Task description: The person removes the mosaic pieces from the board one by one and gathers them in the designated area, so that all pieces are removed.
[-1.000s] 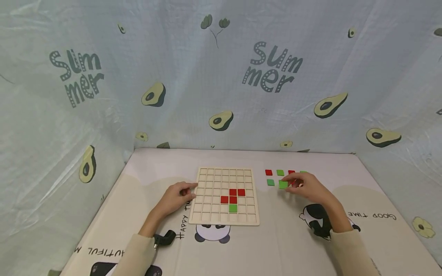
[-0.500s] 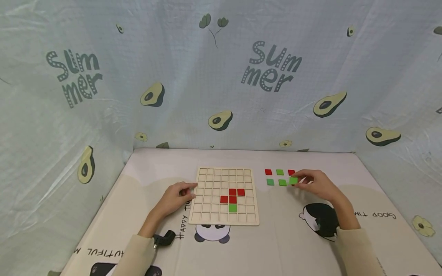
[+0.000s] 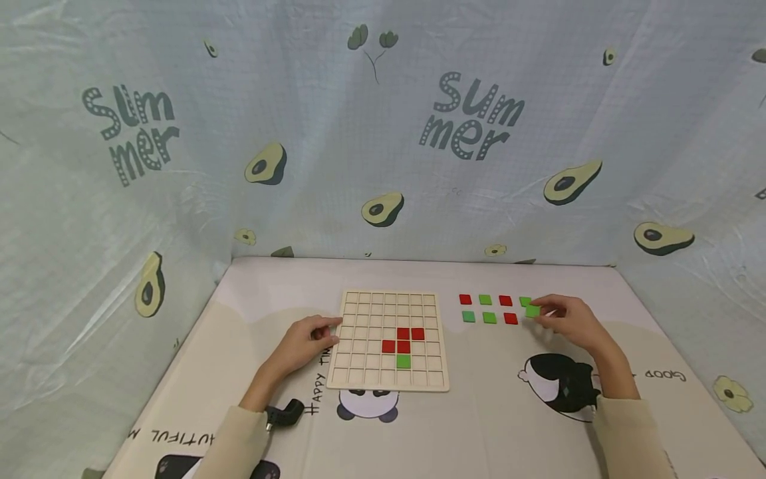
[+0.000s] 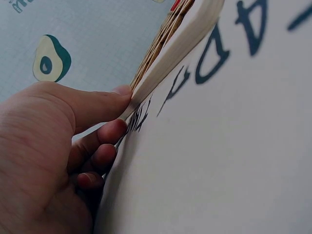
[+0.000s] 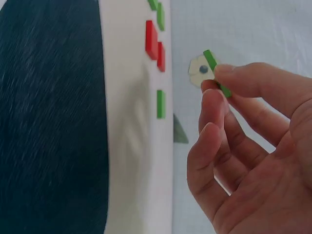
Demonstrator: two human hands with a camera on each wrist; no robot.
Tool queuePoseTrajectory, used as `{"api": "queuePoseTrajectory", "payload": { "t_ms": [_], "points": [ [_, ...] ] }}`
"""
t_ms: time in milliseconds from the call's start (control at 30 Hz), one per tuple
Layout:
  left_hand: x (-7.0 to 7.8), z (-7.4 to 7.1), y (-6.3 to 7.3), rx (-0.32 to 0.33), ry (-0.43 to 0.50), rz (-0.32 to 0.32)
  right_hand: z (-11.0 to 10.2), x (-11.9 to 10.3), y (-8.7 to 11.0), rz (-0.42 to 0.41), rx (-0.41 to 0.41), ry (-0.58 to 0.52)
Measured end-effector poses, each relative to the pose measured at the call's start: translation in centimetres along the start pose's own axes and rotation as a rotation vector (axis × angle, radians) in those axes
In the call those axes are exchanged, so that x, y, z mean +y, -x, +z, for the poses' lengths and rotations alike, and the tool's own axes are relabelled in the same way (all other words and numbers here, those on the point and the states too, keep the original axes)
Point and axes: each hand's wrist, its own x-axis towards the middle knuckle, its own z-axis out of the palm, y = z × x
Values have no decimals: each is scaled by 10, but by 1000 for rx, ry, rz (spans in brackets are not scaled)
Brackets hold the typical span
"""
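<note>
A wooden grid board (image 3: 365,342) lies on the table, with several red tiles and one green tile (image 3: 403,361) in its cells. My left hand (image 3: 304,342) rests at the board's left edge, thumb and index fingertips touching it. In the left wrist view the thumb (image 4: 105,105) meets the rim, and the other fingers are bent below. My right hand (image 3: 568,320) pinches a green tile (image 3: 532,311) between thumb and fingers, in front of a green tile (image 3: 525,301) in the back row. The right wrist view shows this held tile (image 5: 210,59) edge-on and tilted.
Two rows of loose square tiles lie right of the board, among them a red tile (image 3: 510,319), a teal-green tile (image 3: 469,317) and another red tile (image 3: 465,299). A black object (image 3: 286,414) sits at my left wrist. A printed curtain (image 3: 383,133) stands behind the table.
My right hand has moved rightward along the tile rows with the green tile, uncovering the red tiles and the back-row green tile. The left hand and the board have stayed put.
</note>
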Motion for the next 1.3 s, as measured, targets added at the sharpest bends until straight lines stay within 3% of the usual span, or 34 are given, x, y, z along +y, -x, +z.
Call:
{"api": "queuePoseTrajectory", "payload": {
  "t_ms": [700,1300],
  "points": [
    [0,-2,1,-3,7,13,9,23,-2,170,-41,-25],
    [-2,-1,0,2,1,-5,11,16,0,205,-64,-3]
  ]
}}
